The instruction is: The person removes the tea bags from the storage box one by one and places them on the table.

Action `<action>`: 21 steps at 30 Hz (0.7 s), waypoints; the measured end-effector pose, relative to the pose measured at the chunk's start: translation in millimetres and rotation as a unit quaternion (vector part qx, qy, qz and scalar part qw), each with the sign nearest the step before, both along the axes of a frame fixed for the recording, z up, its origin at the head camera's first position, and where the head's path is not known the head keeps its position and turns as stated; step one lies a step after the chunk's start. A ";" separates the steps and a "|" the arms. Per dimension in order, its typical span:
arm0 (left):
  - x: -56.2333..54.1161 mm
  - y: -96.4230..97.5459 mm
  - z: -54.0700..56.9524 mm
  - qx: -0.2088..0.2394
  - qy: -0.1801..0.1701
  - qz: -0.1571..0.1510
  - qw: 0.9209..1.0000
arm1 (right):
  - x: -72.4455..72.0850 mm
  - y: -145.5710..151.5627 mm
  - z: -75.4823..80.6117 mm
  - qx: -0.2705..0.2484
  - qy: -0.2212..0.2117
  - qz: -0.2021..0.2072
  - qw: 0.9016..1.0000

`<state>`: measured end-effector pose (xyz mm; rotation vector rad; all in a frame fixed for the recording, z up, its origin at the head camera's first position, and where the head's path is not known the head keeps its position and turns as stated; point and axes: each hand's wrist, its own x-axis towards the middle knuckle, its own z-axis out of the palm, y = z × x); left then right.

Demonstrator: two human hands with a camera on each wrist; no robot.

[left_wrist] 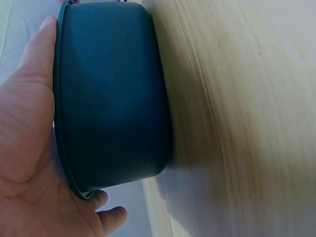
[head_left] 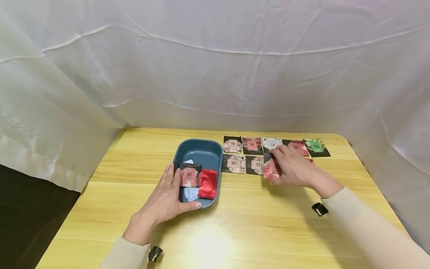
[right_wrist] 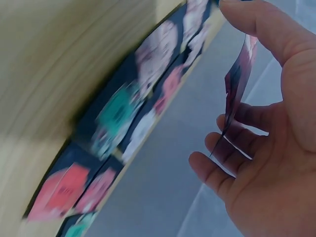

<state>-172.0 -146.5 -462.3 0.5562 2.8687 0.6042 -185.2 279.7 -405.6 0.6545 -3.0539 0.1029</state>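
My right hand point(head_left: 295, 166) pinches a flat square black-and-pink sachet point(head_left: 270, 168) between thumb and fingers, above the near row of sachets. In the right wrist view the held sachet point(right_wrist: 238, 89) is seen nearly edge-on, tilted off the table. My left hand point(head_left: 162, 198) rests against a blue oblong tray point(head_left: 220, 175), fingers extended along its left rim and thumb across the front edge. Inside the tray lie a black-and-pink sachet point(head_left: 190, 176), a shiny red sachet point(head_left: 208, 184) and pale blue pieces point(head_left: 191, 194). The left wrist view shows the tray's outer wall point(left_wrist: 111, 94) against the palm.
Several square sachets lie in two rows at the table's back right, including a green one point(head_left: 317, 146) at the far row's right end. In the near row, a tan sachet point(head_left: 234, 163) sits beside the tray. A pale curtain point(head_left: 215, 82) hangs behind the wooden table point(head_left: 255, 224).
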 end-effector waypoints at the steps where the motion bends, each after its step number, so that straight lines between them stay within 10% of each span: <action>1: -0.2 -0.4 0.0 0.000 -0.001 0.000 1.000 | 0.9 5.6 -0.6 0.000 0.000 -0.004 1.000; 21: 0.0 -1.0 -1.5 0.002 0.007 -0.005 1.000 | 6.5 158.0 -0.2 0.060 -0.068 -0.115 0.989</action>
